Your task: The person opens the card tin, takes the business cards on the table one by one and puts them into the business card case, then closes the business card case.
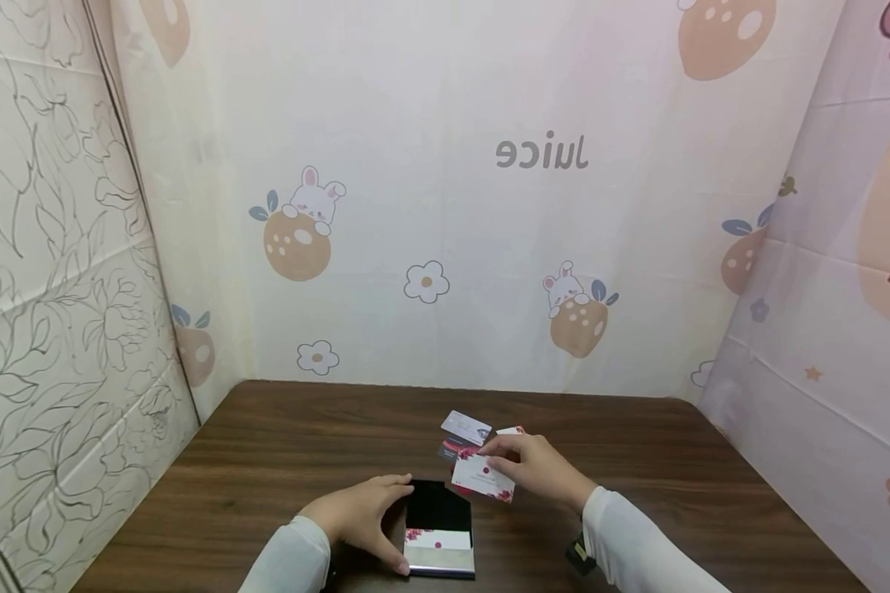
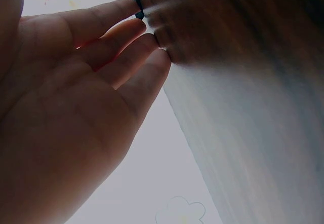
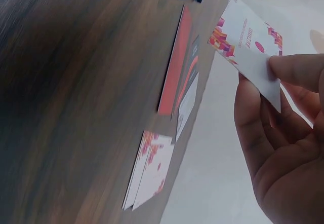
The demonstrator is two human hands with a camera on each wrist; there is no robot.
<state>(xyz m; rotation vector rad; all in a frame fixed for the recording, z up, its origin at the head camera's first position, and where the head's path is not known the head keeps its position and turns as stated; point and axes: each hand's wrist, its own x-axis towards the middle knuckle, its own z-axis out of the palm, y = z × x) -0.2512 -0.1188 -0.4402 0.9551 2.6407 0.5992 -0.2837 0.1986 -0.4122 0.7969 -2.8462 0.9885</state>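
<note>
My right hand (image 1: 537,469) pinches a white business card (image 1: 482,475) with red floral corners, thumb on its face and fingers behind, raised over the table. An open black card case (image 1: 439,506) lies in front of me. A similar floral card (image 1: 437,539) sits in its silver-edged lower pocket. At the case's left side rests my left hand (image 1: 363,519), thumb by the lower corner and index finger by the upper one. In the left wrist view its fingers (image 2: 139,74) look nearly straight, tips on the table by the case's dark edge (image 2: 132,1).
Beyond the right hand lie a pale grey card (image 1: 466,427), a dark card with a pink stripe (image 1: 454,447) and floral cards (image 3: 152,171). A red card (image 3: 176,64) lies nearer. The brown table (image 1: 304,420) meets printed cloth (image 1: 430,206) at its back edge.
</note>
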